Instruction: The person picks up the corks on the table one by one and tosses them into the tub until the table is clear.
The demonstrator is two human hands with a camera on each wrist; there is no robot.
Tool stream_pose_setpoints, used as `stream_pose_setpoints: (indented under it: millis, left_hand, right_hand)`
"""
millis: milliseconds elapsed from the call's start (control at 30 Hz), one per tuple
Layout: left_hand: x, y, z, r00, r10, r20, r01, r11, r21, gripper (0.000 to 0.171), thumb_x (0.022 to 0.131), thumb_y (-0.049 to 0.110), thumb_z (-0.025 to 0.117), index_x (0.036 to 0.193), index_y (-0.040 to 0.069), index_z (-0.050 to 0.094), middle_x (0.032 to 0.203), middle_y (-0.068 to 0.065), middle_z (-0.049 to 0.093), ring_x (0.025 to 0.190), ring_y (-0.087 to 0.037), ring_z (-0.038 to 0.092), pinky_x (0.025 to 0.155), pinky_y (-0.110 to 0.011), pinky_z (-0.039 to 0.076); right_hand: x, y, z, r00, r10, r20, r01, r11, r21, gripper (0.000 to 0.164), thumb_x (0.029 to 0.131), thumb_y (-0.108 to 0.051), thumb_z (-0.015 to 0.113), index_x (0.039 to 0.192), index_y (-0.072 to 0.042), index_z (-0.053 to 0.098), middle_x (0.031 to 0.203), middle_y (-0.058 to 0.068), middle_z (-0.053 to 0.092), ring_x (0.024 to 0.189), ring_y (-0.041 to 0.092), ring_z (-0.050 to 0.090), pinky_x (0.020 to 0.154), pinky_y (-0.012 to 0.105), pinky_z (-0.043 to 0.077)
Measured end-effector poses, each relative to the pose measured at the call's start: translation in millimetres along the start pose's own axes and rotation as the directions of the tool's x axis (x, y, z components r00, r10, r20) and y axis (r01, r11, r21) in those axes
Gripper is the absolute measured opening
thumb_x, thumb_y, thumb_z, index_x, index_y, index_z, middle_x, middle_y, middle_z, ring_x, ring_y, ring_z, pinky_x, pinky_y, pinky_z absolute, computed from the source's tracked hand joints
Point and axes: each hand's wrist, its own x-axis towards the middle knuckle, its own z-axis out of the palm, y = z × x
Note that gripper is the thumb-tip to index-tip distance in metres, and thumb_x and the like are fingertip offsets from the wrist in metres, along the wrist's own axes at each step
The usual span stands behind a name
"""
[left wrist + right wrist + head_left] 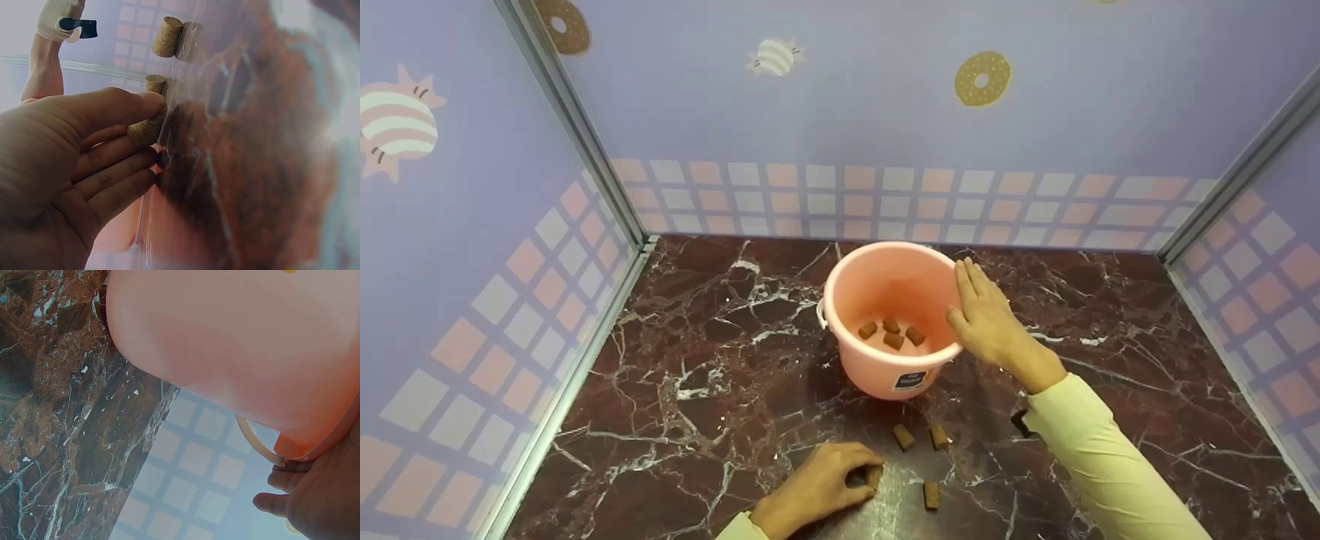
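Observation:
My left hand [823, 480] pinches a cork [145, 131] between thumb and fingers, low at the dark marbled tabletop. A pink bucket [864, 372] stands upright beyond it, with several corks [893, 341] on its bottom. My right hand [991, 324] rests on the bucket's right rim, fingers straight and thumb along the inner edge. In the right wrist view, its fingertips lie beside the pale bucket handle [256, 441]. Between the left hand and the bucket lie two loose corks, the nearer-left one [904, 437] and another [938, 436]. A third cork [931, 495] lies right of the left hand.
Lilac panels with printed sweets and pink and white squares [859, 178] wall the tabletop [712, 360] at the back and both sides. Metal strips [574, 124] run along the corners. A black band [1022, 422] hangs at the right sleeve.

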Motion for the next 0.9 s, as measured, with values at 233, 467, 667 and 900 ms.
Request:
stream_pose_setpoints:
  millis: [233, 467, 667, 900]
  left_hand:
    - [0.4, 0.3, -0.9, 1.0, -0.019, 0.002, 0.019, 1.0, 0.006, 0.035, 0.083, 0.004, 0.088, 0.117, 0.004, 0.078, 0.112, -0.002, 0.078, 0.103, -0.011, 0.072, 0.095, -0.02, 0.056]
    - [1.1, -0.3, -1.7, 1.0, -0.019, -0.006, 0.019, 1.0, 0.002, 0.035, 0.082, 0.004, 0.088, 0.116, 0.004, 0.078, 0.111, -0.002, 0.078, 0.101, -0.011, 0.073, 0.095, -0.02, 0.056]
    - [0.7, -1.4, -3.1, 1.0, -0.019, -0.011, 0.019, 1.0, -0.008, 0.035, 0.083, 0.004, 0.088, 0.116, 0.003, 0.078, 0.109, -0.001, 0.078, 0.101, -0.011, 0.072, 0.095, -0.022, 0.057]
    - [0.9, -1.3, -5.8, 0.999, -0.037, -0.02, 0.037, 0.999, -0.026, 0.035, 0.082, 0.003, 0.087, 0.116, 0.002, 0.078, 0.109, -0.002, 0.078, 0.101, -0.013, 0.073, 0.096, -0.025, 0.058]
  right_hand:
    - [-0.2, 0.2, -1.0, 1.0, 0.007, 0.011, -0.007, 1.0, 0.002, 0.073, 0.107, -0.02, 0.043, 0.162, 0.016, 0.01, 0.17, 0.036, 0.006, 0.158, 0.052, 0.008, 0.129, 0.062, 0.006]
    - [-0.3, 0.0, -0.5, 1.0, -0.006, -0.006, 0.006, 1.0, -0.001, 0.073, 0.106, -0.018, 0.044, 0.161, 0.017, 0.012, 0.169, 0.037, 0.008, 0.157, 0.053, 0.01, 0.128, 0.064, 0.008]
    - [-0.9, -0.5, -1.6, 1.0, -0.001, 0.001, 0.001, 1.0, 0.001, 0.073, 0.107, -0.018, 0.044, 0.161, 0.016, 0.011, 0.169, 0.037, 0.007, 0.157, 0.053, 0.009, 0.128, 0.063, 0.007]
    - [-0.7, -1.4, -1.6, 1.0, 0.007, 0.017, -0.007, 1.0, 0.008, 0.072, 0.107, -0.02, 0.042, 0.162, 0.016, 0.009, 0.17, 0.036, 0.006, 0.158, 0.052, 0.007, 0.128, 0.063, 0.006]
